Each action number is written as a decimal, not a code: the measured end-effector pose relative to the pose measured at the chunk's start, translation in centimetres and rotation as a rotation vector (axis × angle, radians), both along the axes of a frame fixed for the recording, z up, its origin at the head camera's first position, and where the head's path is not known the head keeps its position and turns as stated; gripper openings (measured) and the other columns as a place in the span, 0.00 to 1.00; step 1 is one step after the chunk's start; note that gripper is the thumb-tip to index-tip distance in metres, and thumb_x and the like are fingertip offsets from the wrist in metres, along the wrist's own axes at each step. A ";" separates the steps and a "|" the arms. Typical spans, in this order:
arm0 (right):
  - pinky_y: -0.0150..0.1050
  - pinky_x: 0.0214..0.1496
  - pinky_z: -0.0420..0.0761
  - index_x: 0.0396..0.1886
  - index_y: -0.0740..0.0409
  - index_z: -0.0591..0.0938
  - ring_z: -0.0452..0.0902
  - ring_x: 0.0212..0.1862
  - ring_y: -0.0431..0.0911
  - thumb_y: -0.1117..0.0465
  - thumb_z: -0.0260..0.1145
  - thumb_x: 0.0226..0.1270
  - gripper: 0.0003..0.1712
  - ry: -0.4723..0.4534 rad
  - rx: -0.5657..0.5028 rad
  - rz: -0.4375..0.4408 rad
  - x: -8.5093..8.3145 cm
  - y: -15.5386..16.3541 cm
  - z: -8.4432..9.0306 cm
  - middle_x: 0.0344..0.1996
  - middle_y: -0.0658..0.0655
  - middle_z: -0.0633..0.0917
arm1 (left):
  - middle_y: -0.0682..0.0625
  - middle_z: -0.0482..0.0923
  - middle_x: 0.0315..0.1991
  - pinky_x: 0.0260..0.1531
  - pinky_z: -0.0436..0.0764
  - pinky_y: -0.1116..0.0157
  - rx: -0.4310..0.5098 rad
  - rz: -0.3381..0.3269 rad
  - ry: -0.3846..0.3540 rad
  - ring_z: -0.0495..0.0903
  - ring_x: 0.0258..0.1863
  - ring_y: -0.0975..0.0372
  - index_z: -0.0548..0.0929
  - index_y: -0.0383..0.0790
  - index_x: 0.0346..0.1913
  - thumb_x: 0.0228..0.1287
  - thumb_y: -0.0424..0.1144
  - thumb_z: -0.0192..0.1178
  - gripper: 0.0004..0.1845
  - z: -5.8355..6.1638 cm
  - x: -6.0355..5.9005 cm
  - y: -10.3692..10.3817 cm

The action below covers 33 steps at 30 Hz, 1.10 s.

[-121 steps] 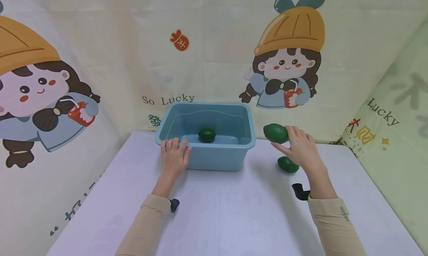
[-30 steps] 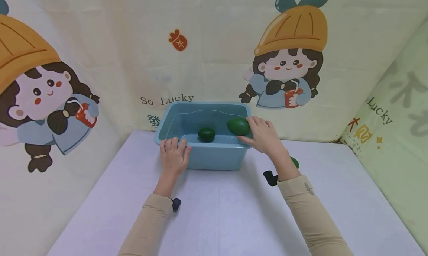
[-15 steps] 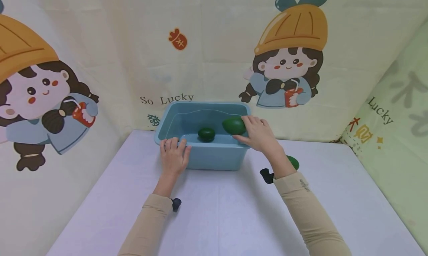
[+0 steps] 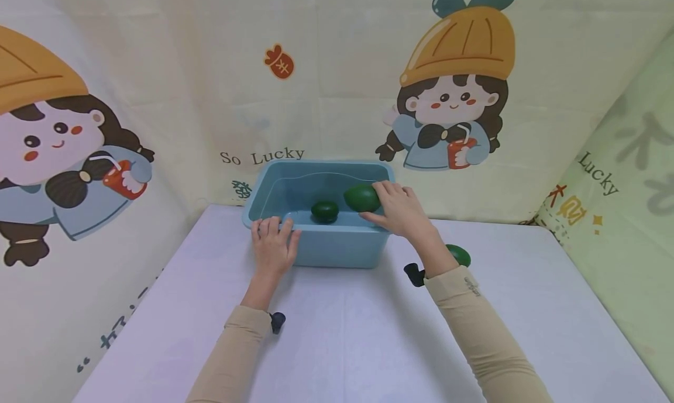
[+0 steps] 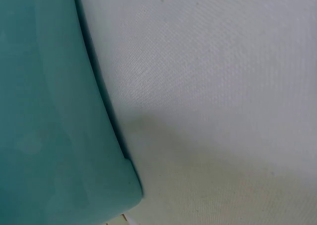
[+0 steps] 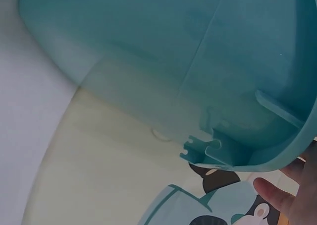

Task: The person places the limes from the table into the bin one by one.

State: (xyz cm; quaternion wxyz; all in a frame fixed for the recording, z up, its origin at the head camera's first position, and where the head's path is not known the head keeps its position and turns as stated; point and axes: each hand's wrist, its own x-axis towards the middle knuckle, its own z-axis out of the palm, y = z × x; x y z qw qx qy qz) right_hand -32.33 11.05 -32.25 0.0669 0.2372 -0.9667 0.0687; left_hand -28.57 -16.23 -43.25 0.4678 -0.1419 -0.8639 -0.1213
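Observation:
A light blue plastic tub (image 4: 337, 248) stands at the back of the table. My left hand (image 4: 274, 248) grips its front rim at the left, fingers hooked over the edge and thumb outside. At the tub's right end my right hand (image 4: 401, 210) pinches a dark green oval fruit (image 4: 361, 198), avocado-like, over the opening. A similar fruit (image 4: 325, 211) lies on the tub floor. Another one (image 4: 459, 255) is on the table, partly behind my right wrist. The right wrist view has the tub's outer wall (image 6: 138, 51) and some fingers (image 6: 277, 195), with the held fruit hidden.
White cloth covers the table (image 4: 342, 333). A printed cartoon backdrop (image 4: 337, 99) rises right behind the tub, with side hangings left and right. Black camera mounts (image 4: 415, 274) stick out at the wrists.
My right hand has carried the fruit leftward from beside the tub to over its opening, still edging left. The table fruit became partly covered by my arm. My left hand stays on the rim.

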 end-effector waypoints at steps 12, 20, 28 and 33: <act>0.54 0.60 0.59 0.64 0.60 0.62 0.62 0.60 0.55 0.34 0.56 0.59 0.43 0.004 0.021 0.019 -0.6 -1.1 0.0 0.59 0.60 0.68 | 0.41 0.67 0.39 0.53 0.57 0.47 -0.003 0.006 -0.042 0.65 0.43 0.47 0.74 0.40 0.41 0.71 0.56 0.30 0.27 0.0 0.1 -0.1; 0.54 0.59 0.61 0.63 0.59 0.62 0.62 0.60 0.54 0.33 0.55 0.59 0.44 -0.012 0.028 0.021 -1.0 -1.6 -0.4 0.60 0.60 0.67 | 0.41 0.67 0.40 0.53 0.56 0.47 -0.002 0.006 -0.051 0.66 0.43 0.46 0.75 0.39 0.41 0.71 0.56 0.30 0.28 -0.1 0.1 -0.1; 0.53 0.59 0.62 0.63 0.59 0.62 0.62 0.60 0.54 0.32 0.54 0.58 0.44 -0.043 0.010 0.016 -1.3 -2.0 -0.8 0.60 0.60 0.67 | 0.40 0.67 0.40 0.53 0.56 0.47 0.000 0.000 -0.062 0.66 0.43 0.46 0.75 0.38 0.42 0.71 0.56 0.30 0.28 0.0 0.2 -0.1; 0.53 0.58 0.62 0.63 0.60 0.62 0.62 0.60 0.54 0.32 0.54 0.58 0.45 -0.045 0.009 0.024 -1.3 -2.3 -1.0 0.60 0.60 0.67 | 0.40 0.67 0.41 0.54 0.55 0.47 0.009 -0.010 -0.076 0.64 0.44 0.47 0.75 0.38 0.42 0.71 0.56 0.30 0.28 0.0 0.2 -0.1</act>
